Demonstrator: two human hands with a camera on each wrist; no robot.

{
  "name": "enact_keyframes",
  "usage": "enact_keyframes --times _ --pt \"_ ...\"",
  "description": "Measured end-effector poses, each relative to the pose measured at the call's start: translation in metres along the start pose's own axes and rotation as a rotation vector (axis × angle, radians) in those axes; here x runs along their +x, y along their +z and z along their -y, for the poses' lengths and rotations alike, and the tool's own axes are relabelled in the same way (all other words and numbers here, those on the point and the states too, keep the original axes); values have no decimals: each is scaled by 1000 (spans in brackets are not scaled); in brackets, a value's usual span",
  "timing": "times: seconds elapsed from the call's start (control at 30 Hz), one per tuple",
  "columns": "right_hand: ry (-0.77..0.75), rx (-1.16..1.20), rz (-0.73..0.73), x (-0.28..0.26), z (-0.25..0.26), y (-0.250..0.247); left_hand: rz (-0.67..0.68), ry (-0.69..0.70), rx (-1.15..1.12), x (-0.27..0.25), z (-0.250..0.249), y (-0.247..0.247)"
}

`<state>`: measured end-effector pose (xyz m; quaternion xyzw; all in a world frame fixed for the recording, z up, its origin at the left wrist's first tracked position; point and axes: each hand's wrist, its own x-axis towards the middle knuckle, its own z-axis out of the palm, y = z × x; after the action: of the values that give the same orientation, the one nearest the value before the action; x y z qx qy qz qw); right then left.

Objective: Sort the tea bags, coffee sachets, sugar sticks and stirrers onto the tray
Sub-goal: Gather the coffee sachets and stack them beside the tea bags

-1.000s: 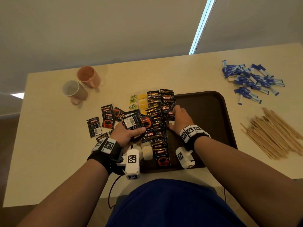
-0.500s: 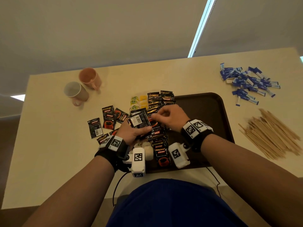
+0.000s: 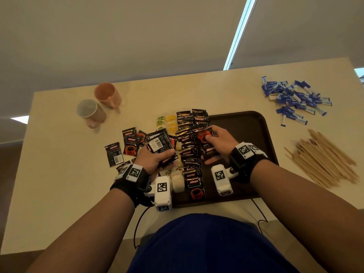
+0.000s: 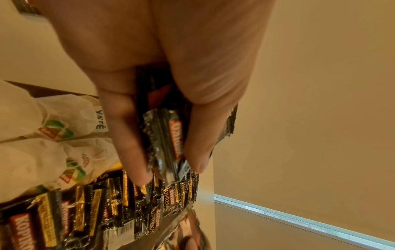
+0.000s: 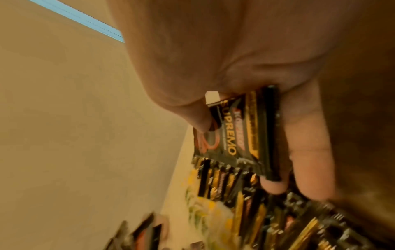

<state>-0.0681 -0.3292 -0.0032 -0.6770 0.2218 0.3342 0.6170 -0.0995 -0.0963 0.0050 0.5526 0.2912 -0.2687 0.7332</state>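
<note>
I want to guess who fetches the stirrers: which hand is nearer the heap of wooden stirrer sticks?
Right. The right hand is over the dark brown tray, beside the heap of wooden stirrer sticks; the left hand is beyond the tray's far side.

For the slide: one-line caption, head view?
Left hand grips a sachet stack; right hand holds one sachet over the tray.

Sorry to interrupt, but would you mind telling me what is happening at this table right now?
A person is sorting drink supplies onto a brown tray. Their left hand grips a stack of Kopiko coffee sachets, and their right hand pinches a single sachet above the row of sachets along the tray's left side. The blue sugar sticks and wooden stirrers lie on the table, unsorted.
</note>
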Motion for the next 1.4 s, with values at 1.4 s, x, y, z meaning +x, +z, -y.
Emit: enact_keyframes --times 1.4 --pt "45 -646 -380 50 -38 -18 9 -16 8 12 5 -4"
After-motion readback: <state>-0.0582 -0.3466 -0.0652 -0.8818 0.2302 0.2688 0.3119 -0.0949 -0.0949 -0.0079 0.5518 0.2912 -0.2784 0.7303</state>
